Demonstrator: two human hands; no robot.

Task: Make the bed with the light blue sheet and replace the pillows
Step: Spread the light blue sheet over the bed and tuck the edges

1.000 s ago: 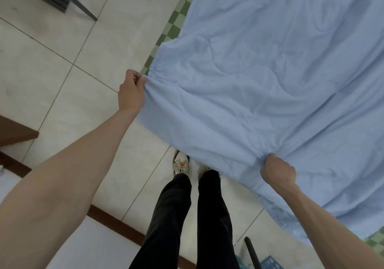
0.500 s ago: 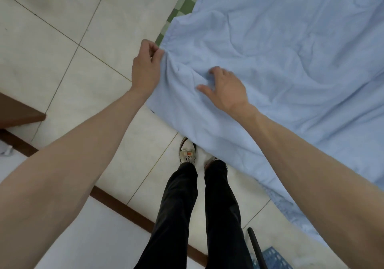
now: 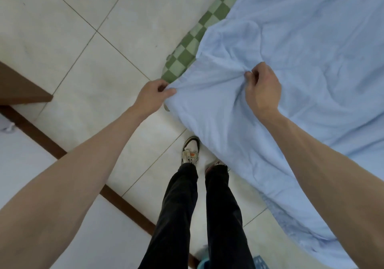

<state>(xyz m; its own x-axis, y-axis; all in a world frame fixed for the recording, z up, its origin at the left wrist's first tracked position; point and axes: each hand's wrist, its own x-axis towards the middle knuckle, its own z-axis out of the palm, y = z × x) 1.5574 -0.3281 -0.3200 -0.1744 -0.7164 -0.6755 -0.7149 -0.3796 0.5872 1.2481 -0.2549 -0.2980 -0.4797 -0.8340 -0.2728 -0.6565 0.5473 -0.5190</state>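
Light blue cotton-like cloth covers most of the bed: the light blue sheet [image 3: 301, 81] is spread over the mattress but it is not yet fitted at this corner, where it hangs loose toward the tiled floor [image 3: 87, 46]. Just beside the sheet's edge, a strip of green and white checked fabric [image 3: 187, 54] is uncovered, so I judge the work is in its early part. The left hand [image 3: 152, 97] pinches the corner of the sheet between thumb and curled fingers, and the right hand [image 3: 262, 86], further onto the sheet, grips a bunched fold of it. Soft and thin, the sheet has many fine wrinkles, and its edge looks gathered. Pulling the corner over the checked fabric, smoothing, and putting back the pillows are left; no pillow is visible.
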